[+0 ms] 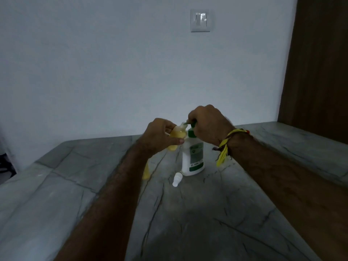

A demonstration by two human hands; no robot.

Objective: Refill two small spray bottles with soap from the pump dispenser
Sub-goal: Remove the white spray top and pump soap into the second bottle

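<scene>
A white pump dispenser with a green label and green pump stands upright on the grey stone counter. My right hand rests closed on top of its pump head. My left hand holds a small clear spray bottle of yellow liquid, tilted, its open neck right at the pump's nozzle. A second small yellow bottle stands behind my left forearm, mostly hidden. A white spray cap lies on the counter in front of the dispenser.
A white wall with a light switch rises behind the counter. A dark wooden door or panel stands at the right. The counter's left edge drops off near a dark object.
</scene>
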